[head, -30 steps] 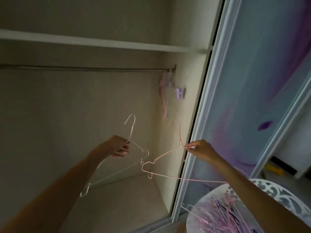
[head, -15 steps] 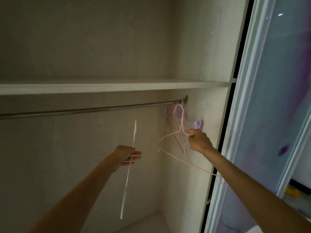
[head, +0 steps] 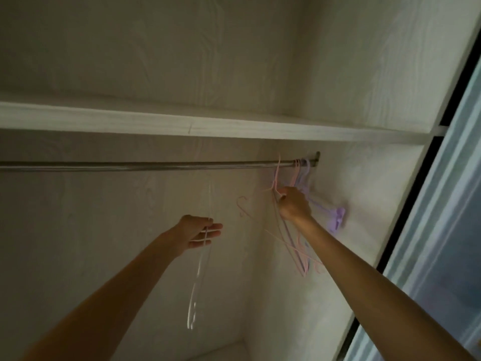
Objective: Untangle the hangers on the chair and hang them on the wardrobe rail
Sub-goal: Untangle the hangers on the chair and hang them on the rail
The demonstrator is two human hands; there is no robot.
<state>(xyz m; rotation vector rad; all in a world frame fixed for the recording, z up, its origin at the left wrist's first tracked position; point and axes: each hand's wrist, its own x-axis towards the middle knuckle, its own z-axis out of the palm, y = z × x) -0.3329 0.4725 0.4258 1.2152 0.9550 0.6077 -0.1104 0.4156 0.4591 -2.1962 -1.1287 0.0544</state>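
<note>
Two hands are up inside the wardrobe, and each one has a hanger. The right hand [head: 294,204] pinches the neck of a pink hanger [head: 276,183] with curled fingers. Its hook is up at the rail [head: 145,165], near the right end, but the picture is too blurry to tell if the hook is over the rail yet. Just to the right, a small bunch of pink and purple hangers [head: 302,175] already hangs on the rail, close to the side wall. The left hand [head: 201,231] holds a white hanger [head: 200,259] lower down, well apart from the rail. Its fingers lie mostly straight with the wire between them, and the hanger hangs down thin, seen from its edge. To do this step well, I think the right hand should lift the pink hook a bit above the rail, bring it over and lower it until it catches, then let go slowly so it does not swing into the bunch and tangle. The white hanger should stay low and away until the pink one is settled. A shelf [head: 208,125] sits just above the rail, so the hook has little room to go up.
</note>
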